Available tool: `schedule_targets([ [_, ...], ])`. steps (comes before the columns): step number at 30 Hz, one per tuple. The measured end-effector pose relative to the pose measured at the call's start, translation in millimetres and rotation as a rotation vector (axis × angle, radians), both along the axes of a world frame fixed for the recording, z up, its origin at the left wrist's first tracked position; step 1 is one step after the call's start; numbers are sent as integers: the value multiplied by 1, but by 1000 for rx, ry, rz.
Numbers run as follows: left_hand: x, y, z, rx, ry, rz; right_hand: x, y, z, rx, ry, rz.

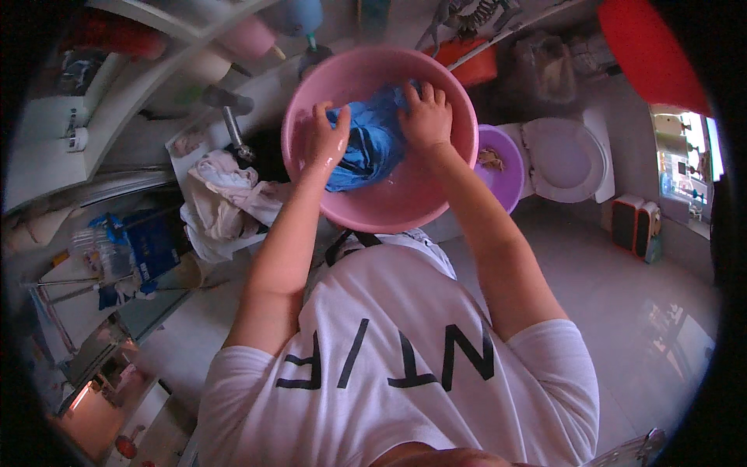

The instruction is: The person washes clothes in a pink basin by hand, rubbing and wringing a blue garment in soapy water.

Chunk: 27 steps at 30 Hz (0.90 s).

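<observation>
A wet-looking blue cloth or garment [372, 148] with dark folds lies bunched in a large pink basin [389, 206]. At the cloth's left edge is my left hand [330, 138], wet and shiny, its thumb and fingers apart and curved beside the fabric. My right hand [428, 118] presses on the upper right part of the cloth, fingers bent over it; some blue fabric shows at the fingertips. What lies under that palm is hidden.
Right of the basin stands a purple basin [510, 175] with a small brownish item, then a white toilet [568, 159]. Pale laundry [226, 191] is heaped at the left, near a metal tap [237, 136]. An orange-edged dark box [634, 226] sits by the right wall.
</observation>
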State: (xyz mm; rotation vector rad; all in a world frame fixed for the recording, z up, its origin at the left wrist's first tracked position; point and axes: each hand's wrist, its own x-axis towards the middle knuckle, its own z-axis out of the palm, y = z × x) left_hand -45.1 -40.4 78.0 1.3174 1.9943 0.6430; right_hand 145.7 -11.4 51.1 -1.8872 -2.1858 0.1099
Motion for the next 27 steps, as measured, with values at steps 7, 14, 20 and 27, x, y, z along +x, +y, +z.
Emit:
schedule_targets([
  [7,33,-16,-83,65,687,-421,-22,-4,-67,48,-95,257],
  [14,31,-4,-107,121,631,-469,-24,-1,-84,-13,-46,176],
  [20,18,3,-89,176,600,-490,-40,3,-58,-242,-89,-33],
  [27,17,-43,-36,-11,513,-280,-17,10,-51,-670,280,-368],
])
